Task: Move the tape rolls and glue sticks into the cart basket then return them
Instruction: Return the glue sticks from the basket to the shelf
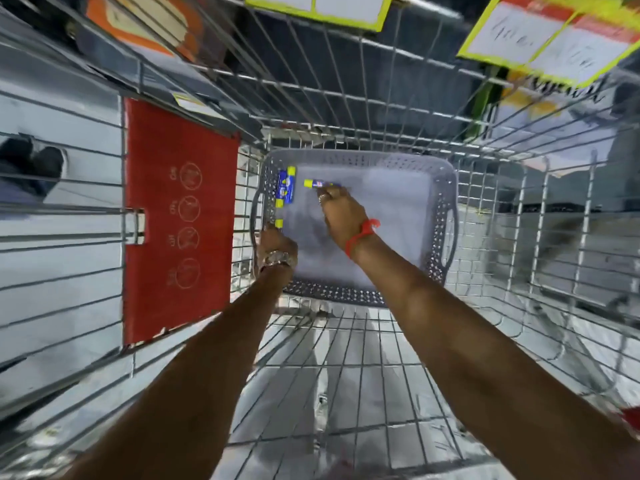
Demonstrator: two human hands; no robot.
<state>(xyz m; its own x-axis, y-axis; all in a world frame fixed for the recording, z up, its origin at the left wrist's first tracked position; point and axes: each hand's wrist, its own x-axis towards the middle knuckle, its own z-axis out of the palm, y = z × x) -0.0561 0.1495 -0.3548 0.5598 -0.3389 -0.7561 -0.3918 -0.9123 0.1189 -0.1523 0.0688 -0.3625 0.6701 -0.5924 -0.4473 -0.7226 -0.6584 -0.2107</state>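
A grey perforated plastic basket (pixel 446 202) sits at the far end of a wire shopping cart. Blue glue sticks with yellow caps (pixel 286 186) lie against its left wall. My right hand (pixel 341 211), with a red thread at the wrist, reaches into the basket and is closed on another glue stick (pixel 318 183) that points left. My left hand (pixel 277 247) is at the basket's left wall with its fingers closed around a glue stick (pixel 279 223); only the yellow cap shows above the hand. No tape rolls are in view.
The cart's wire sides (pixel 381 109) rise around the basket, and its wire floor (pixel 346 358) runs toward me. A red plastic flap (pixel 173 220) with printed icons hangs on the left side. Yellow-edged price tags (pixel 540 39) hang above, beyond the cart.
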